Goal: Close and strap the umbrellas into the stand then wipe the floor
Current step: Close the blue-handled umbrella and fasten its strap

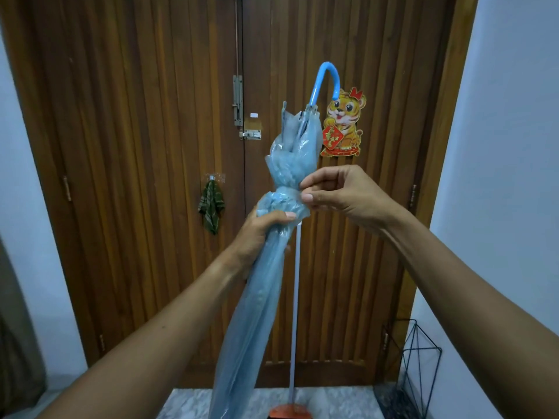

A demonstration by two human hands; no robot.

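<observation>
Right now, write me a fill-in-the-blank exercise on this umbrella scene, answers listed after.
1. The left hand grips the closed ____ umbrella.
2. The right hand pinches the strap, just ____ the left hand.
3. The umbrella's hooked handle points ____.
4. The green cloth hangs on the wooden ____.
Answers: blue; above; up; door.

A person's left hand (263, 234) grips a closed blue umbrella (257, 297) just below its strap (284, 196), which the right hand (348, 198) pinches. A black wire stand (423, 352) sits below the right forearm; a green cloth (211, 207) hangs beyond the left hand.
</observation>
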